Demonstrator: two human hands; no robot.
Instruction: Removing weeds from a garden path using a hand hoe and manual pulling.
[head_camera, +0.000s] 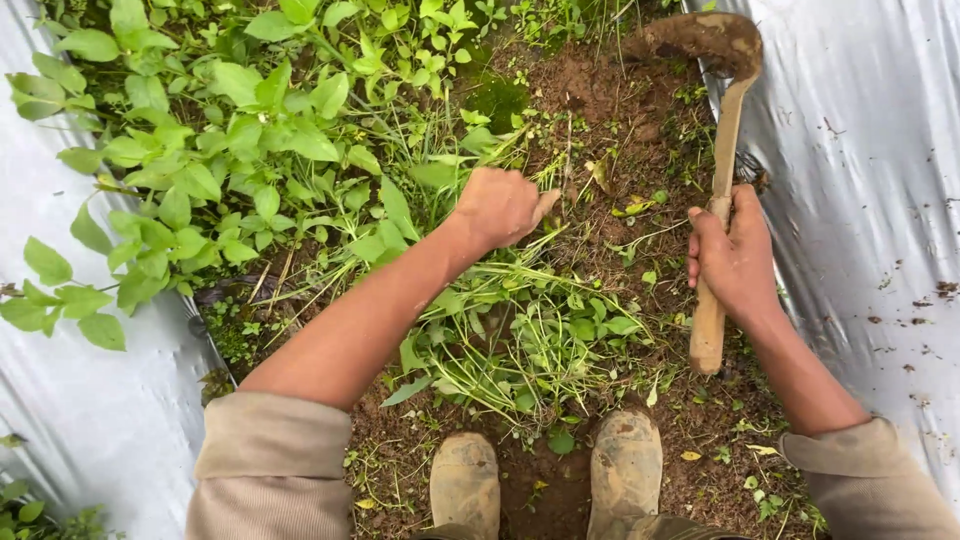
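Left hand: closed, seemingly around weed stems at the middle of the furrow; what the fingers hold is hidden under the knuckles.
Right hand: wrapped around the hoe handle, at 3 o'clock.
Hoe: stiff wooden handle, soil-caked blade up at 1 o'clock; likely top-heavy, best gripped mid-handle.
Weeds: soft, thin, apt to tear; best taken low by the base.
Boots: at 6 o'clock, cut off.
Plastic sheet: flanks both sides.
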